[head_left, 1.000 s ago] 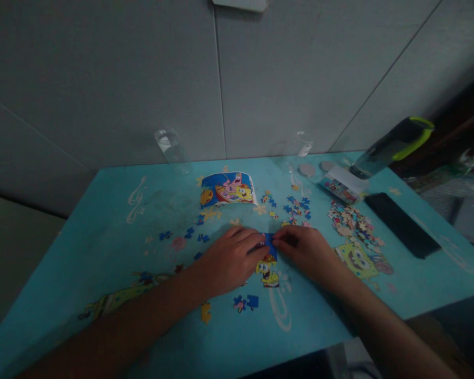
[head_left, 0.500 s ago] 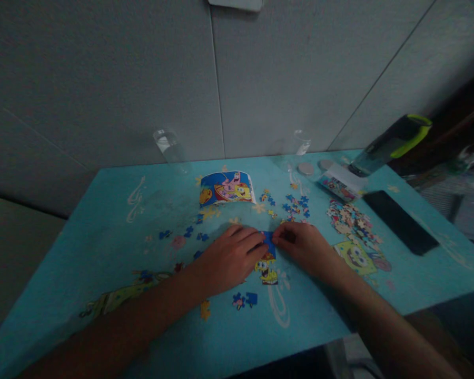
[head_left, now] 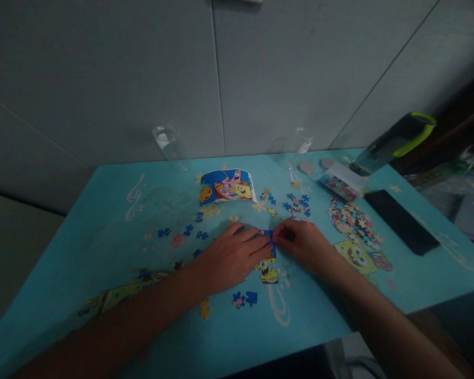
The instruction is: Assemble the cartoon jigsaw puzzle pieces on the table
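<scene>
A partly joined jigsaw puzzle [head_left: 267,272], blue at the top with a yellow cartoon face below, lies between my hands. My left hand [head_left: 234,259] rests flat over its left side, fingers stretched out and pressing on the pieces. At the upper right edge, my right hand [head_left: 300,243] pinches a blue puzzle piece [head_left: 274,235] between thumb and forefinger, touching the joined part. My fingers hide much of that piece and of the puzzle's upper left. Nearer me lie a few loose blue and pink pieces [head_left: 245,299] and a yellow piece [head_left: 204,309].
A curved picture sheet [head_left: 227,187] lies behind the puzzle. Loose blue pieces [head_left: 296,205] and a mixed heap [head_left: 355,223] are to the right, near a small box [head_left: 342,184], a black phone [head_left: 401,221] and a bottle [head_left: 391,145]. Clear plastic tubes [head_left: 169,145] stand along the wall.
The fingers of my left hand have slid slightly right over the puzzle, closer to my right fingertips. My right hand keeps its pinch in nearly the same place.
</scene>
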`<state>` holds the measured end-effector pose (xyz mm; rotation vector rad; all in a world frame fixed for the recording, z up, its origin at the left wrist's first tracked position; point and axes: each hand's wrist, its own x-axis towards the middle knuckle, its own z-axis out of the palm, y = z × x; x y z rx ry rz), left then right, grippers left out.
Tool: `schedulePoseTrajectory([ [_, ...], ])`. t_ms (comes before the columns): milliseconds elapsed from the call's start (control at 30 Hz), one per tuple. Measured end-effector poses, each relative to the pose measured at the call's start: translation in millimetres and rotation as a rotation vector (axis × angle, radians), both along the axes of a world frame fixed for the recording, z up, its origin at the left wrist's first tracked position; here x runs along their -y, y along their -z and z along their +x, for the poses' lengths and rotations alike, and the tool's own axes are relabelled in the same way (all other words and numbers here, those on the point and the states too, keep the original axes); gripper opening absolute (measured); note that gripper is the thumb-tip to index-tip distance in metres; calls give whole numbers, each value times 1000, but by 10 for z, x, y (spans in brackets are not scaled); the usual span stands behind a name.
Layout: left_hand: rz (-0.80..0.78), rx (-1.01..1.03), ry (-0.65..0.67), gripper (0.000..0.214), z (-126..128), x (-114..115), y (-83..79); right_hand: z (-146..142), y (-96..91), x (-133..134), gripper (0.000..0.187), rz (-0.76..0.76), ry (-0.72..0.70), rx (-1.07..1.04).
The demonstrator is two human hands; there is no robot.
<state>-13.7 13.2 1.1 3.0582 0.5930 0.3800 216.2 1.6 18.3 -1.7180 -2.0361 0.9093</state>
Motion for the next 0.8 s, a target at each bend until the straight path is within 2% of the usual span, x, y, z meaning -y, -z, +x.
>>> schedulePoseTrajectory([
  [200,4,-45,-10,35,-8,18,-20,57,-25,26,13,13,8,-61],
  [467,28,-32,-16,33,7,25,4,26,-2,42,7,-17,44,-36],
  [800,53,-97,29,34,-37,37,-102,4,0,23,6,-22,46,1],
])
